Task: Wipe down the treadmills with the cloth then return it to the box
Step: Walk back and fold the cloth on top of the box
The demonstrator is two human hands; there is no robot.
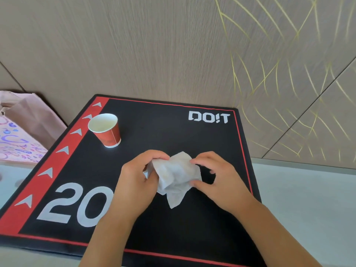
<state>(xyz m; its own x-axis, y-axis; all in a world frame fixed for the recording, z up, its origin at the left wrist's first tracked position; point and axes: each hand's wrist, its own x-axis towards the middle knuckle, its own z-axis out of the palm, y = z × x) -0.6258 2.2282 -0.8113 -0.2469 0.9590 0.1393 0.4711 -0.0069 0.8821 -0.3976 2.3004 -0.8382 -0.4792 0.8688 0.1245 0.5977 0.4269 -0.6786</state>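
Black box top (173,122); left hand (138,182), right hand (217,178) pinch crumpled cloth (177,176), loose corner down.

Head view, steeply downward, close over black box top (173,237)

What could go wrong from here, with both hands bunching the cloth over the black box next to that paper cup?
1. The red paper cup stands close to the left hand; a sweep that way might tip it. Whether it holds liquid is unclear.
2. The white cloth is crumpled, its lower corner dangling; the right hand pinches only its edge, so it could slip onto the black box.
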